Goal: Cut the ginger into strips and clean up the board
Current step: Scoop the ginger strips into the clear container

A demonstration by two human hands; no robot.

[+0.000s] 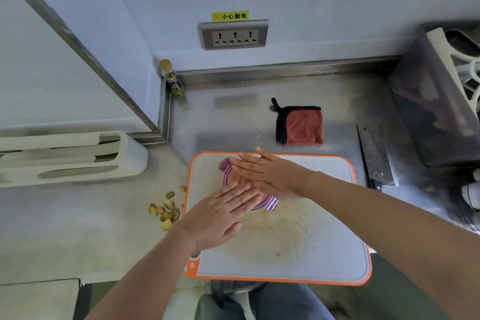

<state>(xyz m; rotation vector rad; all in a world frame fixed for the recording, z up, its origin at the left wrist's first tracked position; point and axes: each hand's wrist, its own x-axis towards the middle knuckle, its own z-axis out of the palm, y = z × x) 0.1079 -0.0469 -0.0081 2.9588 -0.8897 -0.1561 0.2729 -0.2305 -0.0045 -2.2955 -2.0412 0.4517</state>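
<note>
Now, head view: looking down on a steel counter [246, 117].
left hand [220, 215]: flat, fingers straight and together, gripping nothing, lying over the purple container [270, 206].
right hand [272, 176]: flat too, fingers straight, nothing held, across the container's far side.
purple container: on the cutting board [324, 254], mostly hidden by the hands; contents cannot be seen.
ginger scraps [166, 212]: heaped on the counter just left of the board.
ginger residue [272, 231]: yellowish smear mid-board.
cleaver [376, 163]: on the counter right of the board.
cloth [302, 127]: beyond the board.
</note>
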